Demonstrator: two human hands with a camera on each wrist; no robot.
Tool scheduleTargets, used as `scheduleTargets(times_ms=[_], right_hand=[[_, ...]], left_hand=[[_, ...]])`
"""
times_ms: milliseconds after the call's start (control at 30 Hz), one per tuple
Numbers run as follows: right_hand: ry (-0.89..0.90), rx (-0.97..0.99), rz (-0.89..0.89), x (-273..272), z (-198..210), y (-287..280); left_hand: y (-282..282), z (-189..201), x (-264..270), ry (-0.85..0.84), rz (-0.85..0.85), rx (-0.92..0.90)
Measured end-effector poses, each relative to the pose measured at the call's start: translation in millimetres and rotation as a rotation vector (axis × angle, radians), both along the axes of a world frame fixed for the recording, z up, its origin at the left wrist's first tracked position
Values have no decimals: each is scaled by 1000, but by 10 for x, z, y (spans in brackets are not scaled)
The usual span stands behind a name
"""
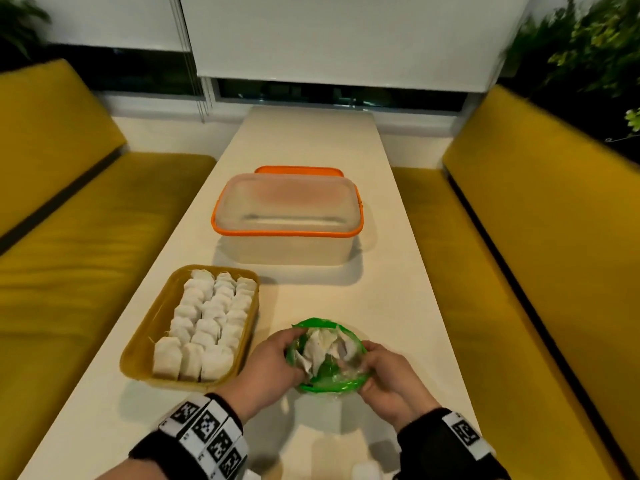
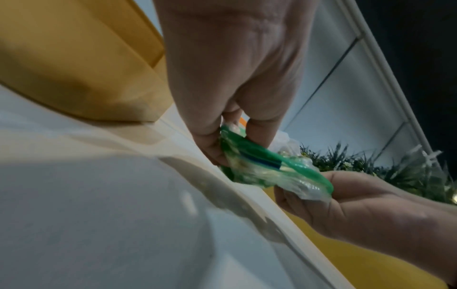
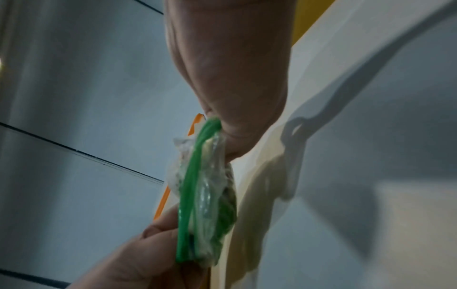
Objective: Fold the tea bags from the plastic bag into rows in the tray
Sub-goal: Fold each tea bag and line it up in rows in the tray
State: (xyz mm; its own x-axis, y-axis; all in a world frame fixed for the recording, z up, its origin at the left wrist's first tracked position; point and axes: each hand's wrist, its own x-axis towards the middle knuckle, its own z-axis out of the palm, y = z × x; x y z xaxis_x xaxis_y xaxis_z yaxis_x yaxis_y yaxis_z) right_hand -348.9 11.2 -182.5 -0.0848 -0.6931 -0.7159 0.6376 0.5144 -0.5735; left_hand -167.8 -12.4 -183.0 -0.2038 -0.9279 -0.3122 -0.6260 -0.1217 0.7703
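1. Left hand (image 1: 273, 362): I read thumb and fingers curled over the left edge of the plastic bag (image 1: 329, 358), pinching the green rim. The left wrist view confirms the grip — the fingers (image 2: 212, 148) close on crumpled film and the green strip.

2. Right hand (image 1: 384, 379): same condition on the opposite edge. Its fingers are curled round the right rim, the thumb low on the near side. Neither hand is free.

3. Bag attitude: the mouth faces up toward the head camera, held open between the two hands just above the table (image 1: 311, 140). The rim's long axis runs left to right, from one hand to the other.

4. Contents: loose tea bags (image 1: 320, 346) lie crumpled inside the mouth, between the two sets of fingers. They sit nearer the left fingers than the right.

5. Destination: the tray (image 1: 145, 344) stands just beside the left hand, to its left. It holds three rows of folded tea bags (image 1: 204, 323), running away from me, with bare floor along the left side.

6. Judgement: one hand must release the rim to reach in. The left is nearer both contents and tray.

7. Beyond: a clear container (image 1: 287, 216) with an orange rim — well apart.
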Motion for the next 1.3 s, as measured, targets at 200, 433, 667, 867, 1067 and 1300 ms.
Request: scheduleTargets(times_ms=[200,433,667,867,1067,1300], right_hand=[[734,-147,333,62,67,19],[1883,-541,792,-84,-12,80],[1710,-230,1048,-135,142,-23],[1596,-346,696,-18,129,26],[1657,-287,812,126,108,-68],[1401,-482,603,106,106,-66]], left_hand=[[49,-61,13,-99,-29,-7],[59,-22,-28,-202,-125,-64],[27,-22,-58,-269,-194,-49],[9,3,-70,-285,-174,-79],[1,22,-100,-265,-178,-83],[-17,51,-69,-267,-176,-63]])
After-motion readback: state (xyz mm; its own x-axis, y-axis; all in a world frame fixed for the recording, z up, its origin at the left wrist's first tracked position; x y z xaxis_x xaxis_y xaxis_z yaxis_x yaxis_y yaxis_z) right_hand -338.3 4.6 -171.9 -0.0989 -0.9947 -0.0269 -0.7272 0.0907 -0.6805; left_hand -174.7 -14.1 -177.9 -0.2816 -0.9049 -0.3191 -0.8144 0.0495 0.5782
